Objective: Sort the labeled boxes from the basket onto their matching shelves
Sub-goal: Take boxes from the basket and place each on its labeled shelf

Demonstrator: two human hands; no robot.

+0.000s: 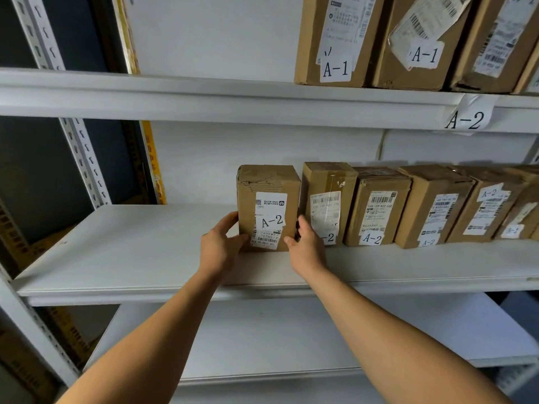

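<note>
Both hands grip A-2 box [268,208] upright on A-2 shelf [131,252]. L hand [219,246] fingers curl round left edge; R hand [306,247] round right edge, beside row of A-2 boxes [379,208].

I am standing in a parcel storeroom: grey slotted-steel shelving [87,158] is carrying rows of brown cardboard parcels [379,205] wearing barcode shipping labels, and a paper tag reading A-2 [466,119] is marking the shelf edge [204,100].
</note>
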